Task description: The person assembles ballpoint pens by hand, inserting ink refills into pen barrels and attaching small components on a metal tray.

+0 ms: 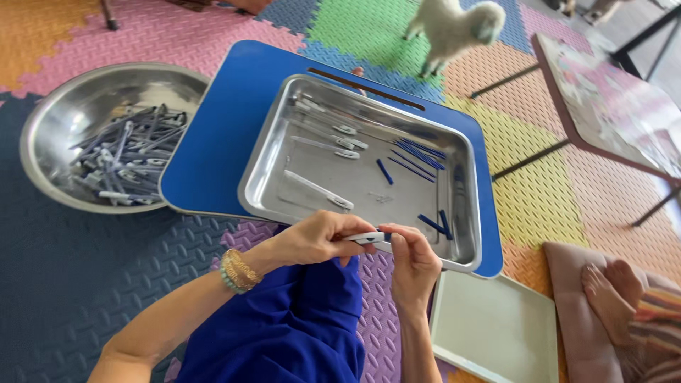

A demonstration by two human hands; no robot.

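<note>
My left hand (316, 237) and my right hand (413, 259) meet at the near rim of a rectangular steel tray (269, 152), both pinching one small white plastic piece with a dark blue part (369, 238). In the tray lie several white plastic sticks (320, 190) on the left and several thin dark blue sticks (418, 152) on the right. The tray rests on a blue lap table (213, 142). My left wrist wears beaded bracelets.
A round steel bowl (50, 120) at the left holds a heap of the same white and blue pieces. A pale flat tray (496, 326) lies by my right forearm. Another person's bare feet (613, 291) rest at the right. A low table (603, 106) and a small white animal (454, 28) are beyond.
</note>
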